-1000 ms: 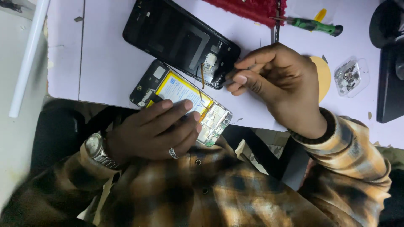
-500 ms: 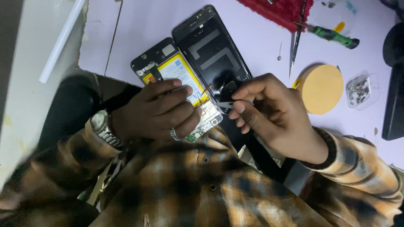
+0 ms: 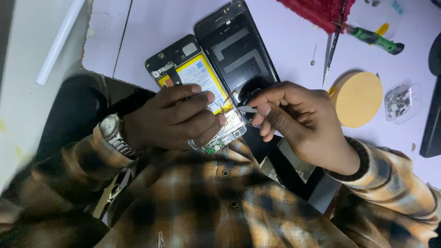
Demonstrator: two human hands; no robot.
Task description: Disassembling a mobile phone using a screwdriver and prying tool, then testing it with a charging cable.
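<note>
Left hand (image 3: 177, 117) still pinning opened phone (image 3: 195, 80), black panel (image 3: 236, 50) swung upright

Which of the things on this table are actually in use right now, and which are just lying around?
In use:
- opened phone body, pressed down by the left hand
- black back cover beside it
- small pale tool pinched in the right hand

Lying about:
- green-handled screwdriver
- tweezers
- round yellow pad
- clear dish of small parts
- red cloth
- white tube
</note>
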